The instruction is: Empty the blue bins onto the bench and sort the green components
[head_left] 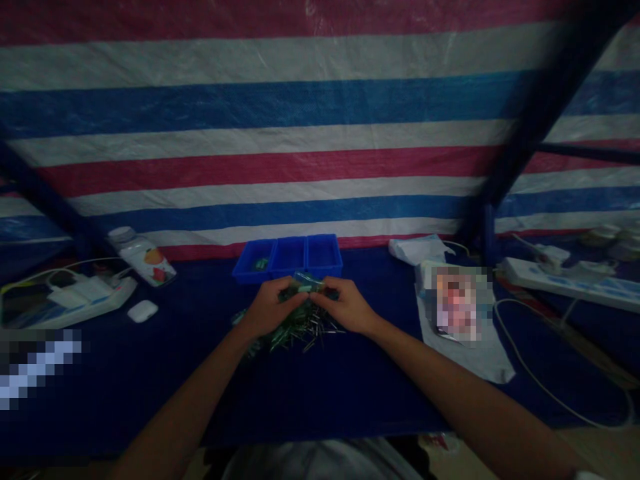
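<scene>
Over the middle of a dark blue table, my left hand [270, 307] and my right hand [347, 303] pinch a small clear plastic bag [309, 280] between thumbs and fingers, one at each side. A pale patch shows on or in the bag; its contents are too dim to make out. Below the hands lies a loose heap of thin metal pins [315, 328], with greenish clear plastic bags [285, 335] at its left, partly hidden by my left hand. Just beyond stands a blue tray [324, 253] with three compartments. Its left one contains a greenish packet [261, 265].
At left are a white bottle [143, 257], a power strip [90, 300] with plugs and a small white case [143, 311]. To the right, white paper [430, 333], a crumpled white packet [420, 250], another power strip [565, 277] and a looping cable [525, 373]. Striped sheeting [300, 107] hangs behind.
</scene>
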A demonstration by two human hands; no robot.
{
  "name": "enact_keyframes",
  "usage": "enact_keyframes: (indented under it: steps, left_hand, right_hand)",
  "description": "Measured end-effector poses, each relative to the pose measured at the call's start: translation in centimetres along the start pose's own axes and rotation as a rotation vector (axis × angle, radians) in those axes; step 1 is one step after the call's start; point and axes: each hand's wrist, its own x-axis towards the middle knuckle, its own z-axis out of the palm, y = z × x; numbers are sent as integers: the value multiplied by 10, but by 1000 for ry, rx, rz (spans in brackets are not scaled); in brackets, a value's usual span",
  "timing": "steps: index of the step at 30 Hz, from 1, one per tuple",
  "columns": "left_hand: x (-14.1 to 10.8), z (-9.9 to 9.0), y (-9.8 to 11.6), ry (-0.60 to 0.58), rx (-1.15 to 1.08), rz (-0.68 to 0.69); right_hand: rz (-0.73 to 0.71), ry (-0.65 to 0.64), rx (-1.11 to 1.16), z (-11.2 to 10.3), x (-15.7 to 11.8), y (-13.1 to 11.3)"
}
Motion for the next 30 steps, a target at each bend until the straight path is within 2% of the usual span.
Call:
enact_keyframes:
  steps: [9, 15, 24, 30]
  left_hand:
    - [0, 0, 2, 28, -30, 5]
    - [-1, -1, 2, 21, 12, 20]
    - [-2, 1, 1, 0, -53, 5]
    - [-2, 2, 4, 11, -47, 27]
  right_hand:
    - [-6, -12, 80, -2, 0, -2]
    - [-39, -2, 32, -2, -1, -1]
    - [-92, 3, -26, -2, -2, -3]
    - [-122, 22, 3, -1, -3, -3]
